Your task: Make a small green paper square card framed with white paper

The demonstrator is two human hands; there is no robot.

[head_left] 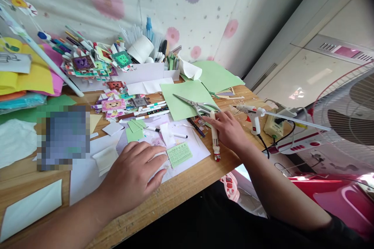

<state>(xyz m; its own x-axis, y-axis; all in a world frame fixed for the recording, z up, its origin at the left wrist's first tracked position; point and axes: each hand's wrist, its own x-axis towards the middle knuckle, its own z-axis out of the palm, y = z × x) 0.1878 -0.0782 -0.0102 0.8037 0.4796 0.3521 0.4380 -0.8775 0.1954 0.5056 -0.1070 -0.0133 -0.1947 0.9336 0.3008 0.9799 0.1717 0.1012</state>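
Right grip (231,130) — on white pen (215,140)

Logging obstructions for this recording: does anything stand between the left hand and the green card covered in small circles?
Nothing visible does; the left hand is at the left edge of the green card, contact unclear.

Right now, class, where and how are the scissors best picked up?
Probably grip the scissors around both handles, coming from the near right: the handle end faces the right hand, while the blades point away leftward over green paper.
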